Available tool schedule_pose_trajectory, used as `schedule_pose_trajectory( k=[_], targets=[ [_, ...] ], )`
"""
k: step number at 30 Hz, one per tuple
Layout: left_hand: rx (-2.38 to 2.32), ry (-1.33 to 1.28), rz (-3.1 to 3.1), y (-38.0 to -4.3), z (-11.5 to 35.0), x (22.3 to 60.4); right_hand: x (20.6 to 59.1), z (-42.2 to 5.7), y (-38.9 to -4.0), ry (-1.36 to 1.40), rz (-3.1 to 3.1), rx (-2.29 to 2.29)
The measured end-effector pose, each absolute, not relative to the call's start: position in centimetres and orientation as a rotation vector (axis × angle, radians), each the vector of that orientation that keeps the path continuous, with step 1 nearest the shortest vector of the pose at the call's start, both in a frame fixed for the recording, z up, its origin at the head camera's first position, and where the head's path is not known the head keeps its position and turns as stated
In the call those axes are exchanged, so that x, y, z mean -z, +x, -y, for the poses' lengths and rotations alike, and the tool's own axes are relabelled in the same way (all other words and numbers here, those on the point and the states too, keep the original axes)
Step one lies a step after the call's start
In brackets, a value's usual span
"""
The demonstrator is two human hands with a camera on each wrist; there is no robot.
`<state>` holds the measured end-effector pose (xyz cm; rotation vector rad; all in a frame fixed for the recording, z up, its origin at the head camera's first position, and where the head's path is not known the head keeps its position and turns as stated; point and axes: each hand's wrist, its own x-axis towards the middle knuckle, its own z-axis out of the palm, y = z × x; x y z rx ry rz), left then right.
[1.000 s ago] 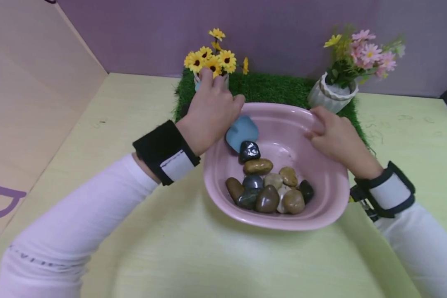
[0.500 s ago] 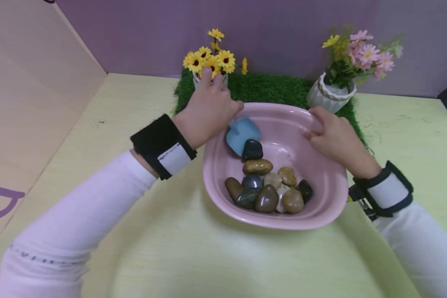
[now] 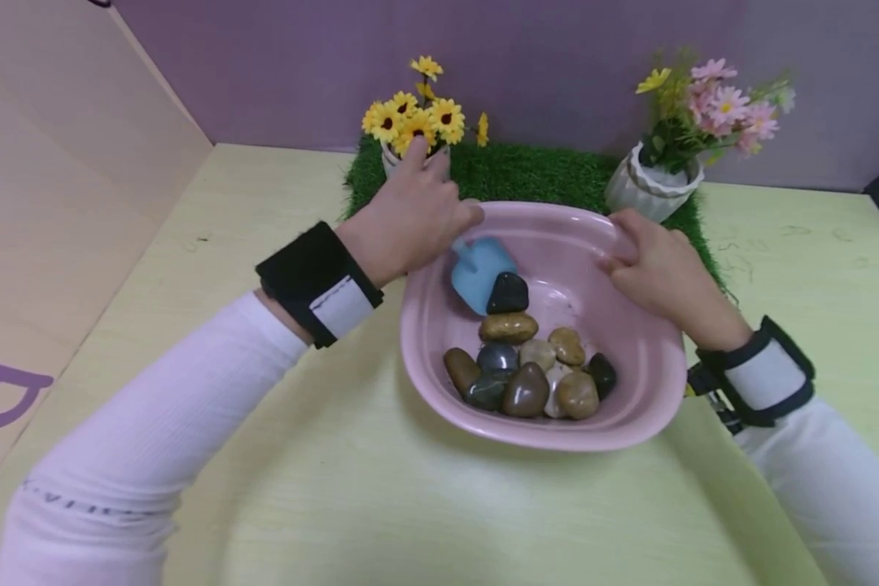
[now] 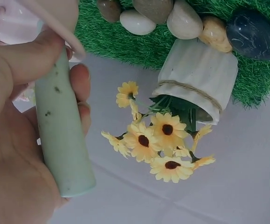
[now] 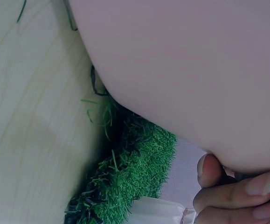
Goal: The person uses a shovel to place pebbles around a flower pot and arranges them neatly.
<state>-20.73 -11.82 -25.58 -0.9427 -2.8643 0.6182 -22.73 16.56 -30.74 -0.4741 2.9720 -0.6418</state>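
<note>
My left hand (image 3: 410,216) holds a small shovel by its pale handle (image 4: 65,135). Its blue blade (image 3: 472,281) reaches over the rim into a pink basin (image 3: 542,439) and lies against the inner left wall. A shiny black stone (image 3: 509,293) sits at the blade's right edge, partly over it in the head view. Below it lie several smooth stones (image 3: 526,391), brown, tan, grey and dark. With my right hand (image 3: 652,273) I grip the basin's far right rim, the thumb inside and fingers (image 5: 237,193) under the outside.
Behind the basin lies a strip of artificial grass (image 3: 527,175). On it stand a white pot of yellow flowers (image 3: 417,122) and a white ribbed pot (image 3: 652,183) with pink flowers. More stones (image 4: 186,18) line the grass near the yellow flowers. A purple wall (image 3: 557,65) rises behind.
The shovel blade has slid a little right and toward me, and the black stone has shifted right with it. The right hand stays on the rim.
</note>
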Motion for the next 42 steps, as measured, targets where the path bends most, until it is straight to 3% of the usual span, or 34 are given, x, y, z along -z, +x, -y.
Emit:
schedule_pose_trajectory(
  k=[42],
  targets=[
    [-0.525,-1.179,2.691,-21.7,12.3,26.8,30.8,-16.5,-22.9,-0.471,-2.974,0.600]
  ],
)
